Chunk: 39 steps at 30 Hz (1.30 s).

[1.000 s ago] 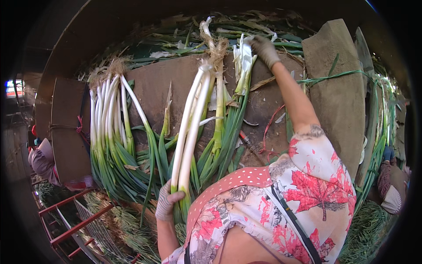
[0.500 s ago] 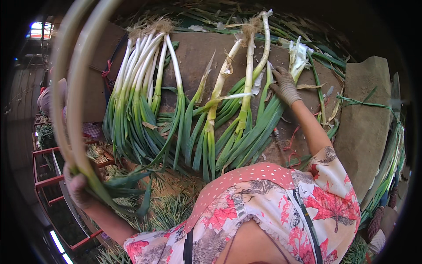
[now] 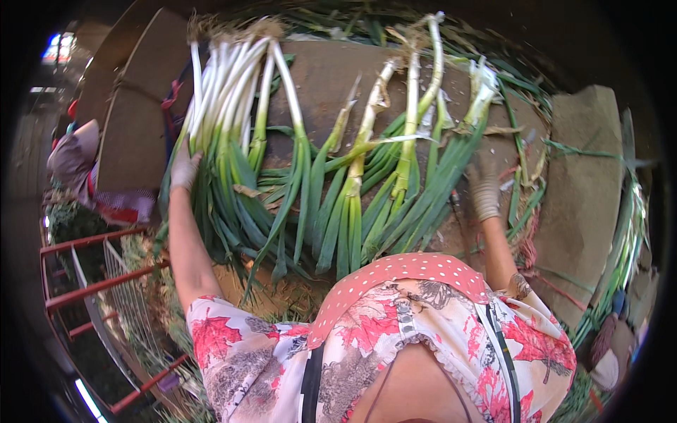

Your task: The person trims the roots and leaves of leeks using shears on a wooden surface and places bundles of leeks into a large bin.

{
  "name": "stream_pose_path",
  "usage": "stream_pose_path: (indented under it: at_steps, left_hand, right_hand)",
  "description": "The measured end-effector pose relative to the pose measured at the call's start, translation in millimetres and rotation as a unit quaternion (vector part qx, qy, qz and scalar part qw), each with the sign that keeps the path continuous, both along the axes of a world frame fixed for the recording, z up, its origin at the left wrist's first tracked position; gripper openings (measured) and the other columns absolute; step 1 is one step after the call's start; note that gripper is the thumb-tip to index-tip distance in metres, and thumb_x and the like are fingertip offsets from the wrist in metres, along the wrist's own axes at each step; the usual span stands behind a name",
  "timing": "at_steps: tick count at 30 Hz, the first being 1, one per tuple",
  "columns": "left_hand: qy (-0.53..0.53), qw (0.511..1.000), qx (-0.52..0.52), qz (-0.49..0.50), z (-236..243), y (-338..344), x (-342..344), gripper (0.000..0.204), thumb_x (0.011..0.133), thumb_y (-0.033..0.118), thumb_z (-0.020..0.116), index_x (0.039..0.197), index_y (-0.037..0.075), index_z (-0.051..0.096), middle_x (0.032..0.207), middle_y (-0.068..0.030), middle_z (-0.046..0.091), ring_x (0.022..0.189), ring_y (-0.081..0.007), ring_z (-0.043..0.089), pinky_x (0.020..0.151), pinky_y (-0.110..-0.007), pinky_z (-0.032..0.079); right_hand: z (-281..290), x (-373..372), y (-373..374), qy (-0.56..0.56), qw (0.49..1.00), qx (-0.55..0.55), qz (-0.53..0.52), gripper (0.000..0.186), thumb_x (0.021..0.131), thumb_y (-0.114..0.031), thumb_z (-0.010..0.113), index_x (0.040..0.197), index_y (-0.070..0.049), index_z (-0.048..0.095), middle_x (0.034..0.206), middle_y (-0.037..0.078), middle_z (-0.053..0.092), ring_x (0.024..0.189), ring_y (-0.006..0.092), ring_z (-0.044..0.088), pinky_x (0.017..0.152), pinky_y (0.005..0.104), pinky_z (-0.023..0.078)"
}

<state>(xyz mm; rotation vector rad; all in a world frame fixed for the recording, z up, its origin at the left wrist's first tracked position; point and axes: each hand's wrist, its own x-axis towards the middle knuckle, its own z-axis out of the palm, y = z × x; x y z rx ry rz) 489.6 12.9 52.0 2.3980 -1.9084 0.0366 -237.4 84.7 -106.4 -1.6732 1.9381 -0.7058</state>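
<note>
A pile of green onions [image 3: 229, 106] lies on the left of the brown work surface, roots away from me and leaves toward me. My left hand [image 3: 185, 168], in a pale glove, is closed on stalks at the pile's left edge. Three looser stalks lie mid-surface, one of them a bent green onion [image 3: 410, 116] with roots on. Right of these rests a green onion with torn white skin [image 3: 484, 88]. My right hand [image 3: 484, 187], gloved and smeared by motion, is just right of its leaves; its fingers cannot be made out.
A slim dark tool [image 3: 455, 201] lies left of my right hand. Red string [image 3: 527, 243] is to its right. A brown padded board [image 3: 582, 183] borders the right side. Red metal frames [image 3: 106, 282] stand at left, near another person's sleeve [image 3: 77, 151]. Trimmings line the far edge.
My left hand has brought the raised green onions down onto the pile's left edge. My right hand has left the torn-skinned stalk and drawn back toward me.
</note>
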Motion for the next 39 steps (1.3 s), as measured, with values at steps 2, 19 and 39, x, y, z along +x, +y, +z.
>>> stream_pose_path:
  at_steps: [2, 19, 39]
  left_hand:
    - [-0.053, 0.988, 0.054, 0.135, -39, -1, -7, 0.072, 0.087, 0.029, 0.071, 0.151, 0.017, 0.041, 0.129, -0.0284, 0.059, 0.119, -0.0420, 0.058, 0.103, -0.047, 0.045]
    - [0.234, 0.964, 0.103, -0.067, -119, 29, -347, 0.111, 0.068, 0.036, 0.088, 0.152, -0.004, 0.027, 0.130, -0.0312, 0.060, 0.121, -0.0410, 0.059, 0.102, -0.042, 0.047]
    - [0.816, 0.535, -0.012, -0.220, 62, -178, -490, 0.041, 0.096, 0.045, 0.062, 0.116, 0.009, 0.062, 0.097, -0.0049, 0.065, 0.077, -0.0134, 0.055, 0.077, -0.027, 0.048]
  right_hand:
    - [-2, 13, 36, 0.073, 0.995, 0.029, 0.069, 0.074, 0.078, -0.027, 0.076, 0.141, -0.002, 0.046, 0.142, 0.022, 0.048, 0.130, 0.0391, 0.048, 0.109, 0.0440, 0.039]
    - [-5, 39, 73, 0.175, 0.981, 0.067, 0.056, 0.092, 0.070, -0.028, 0.076, 0.148, -0.002, 0.036, 0.137, 0.018, 0.048, 0.132, 0.0355, 0.043, 0.113, 0.0472, 0.032]
    - [33, -49, -33, 0.035, 0.997, -0.017, -0.066, 0.054, 0.074, -0.019, 0.071, 0.127, -0.011, 0.060, 0.114, 0.023, 0.065, 0.100, 0.0434, 0.064, 0.085, 0.0488, 0.052]
